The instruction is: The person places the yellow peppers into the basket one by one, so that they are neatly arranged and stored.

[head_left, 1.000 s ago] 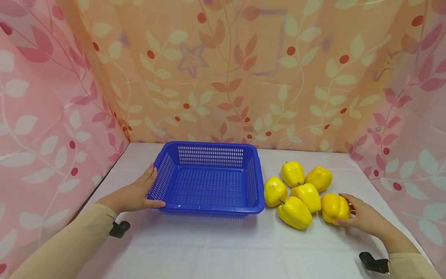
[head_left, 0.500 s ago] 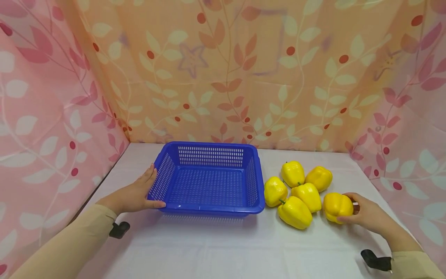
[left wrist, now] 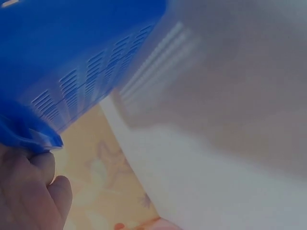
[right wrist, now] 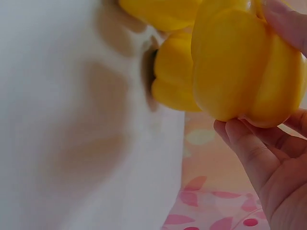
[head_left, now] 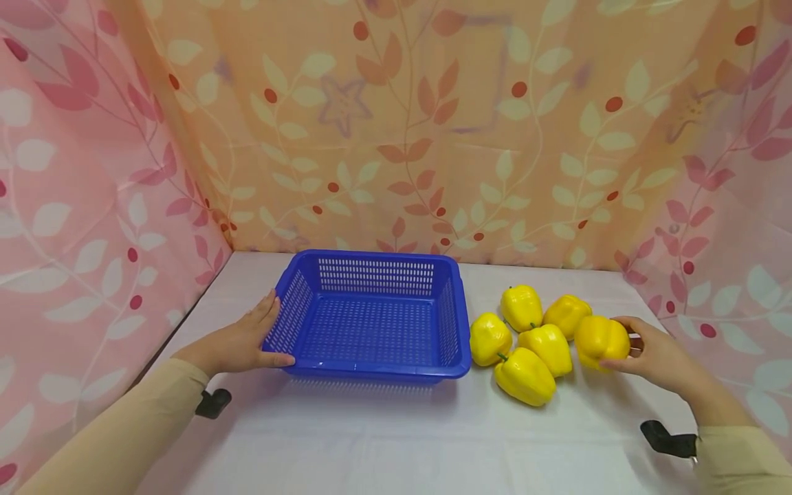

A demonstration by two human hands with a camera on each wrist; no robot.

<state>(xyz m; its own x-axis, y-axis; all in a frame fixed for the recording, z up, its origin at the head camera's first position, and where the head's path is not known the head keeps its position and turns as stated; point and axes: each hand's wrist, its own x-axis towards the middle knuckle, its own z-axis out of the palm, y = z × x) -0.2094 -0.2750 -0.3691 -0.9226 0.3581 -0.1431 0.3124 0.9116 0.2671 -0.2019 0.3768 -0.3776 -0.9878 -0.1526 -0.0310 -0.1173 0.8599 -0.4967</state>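
My left hand [head_left: 238, 340] holds the left side of an empty blue plastic basket [head_left: 371, 371], its thumb over the front rim and its fingers at the left rim. In the left wrist view, fingers [left wrist: 45, 165] touch the underside of the basket's rim. On the right, my right hand [head_left: 650, 354] grips a yellow bell pepper [head_left: 600, 337] between thumb and fingers. The right wrist view shows this bell pepper [right wrist: 235, 62] raised off the table, with fingertips under it. Several more yellow bell peppers [head_left: 524, 377] lie together right of the basket.
A white cloth covers the table [head_left: 396, 440]. Patterned curtains [head_left: 396, 137] stand behind and on both sides. The nearest pepper [head_left: 491, 339] lies close against the basket's right side.
My right hand has first drawn the bell pepper slightly to the right, then raised it and moved it away from me. The left hand and basket have stayed in place.
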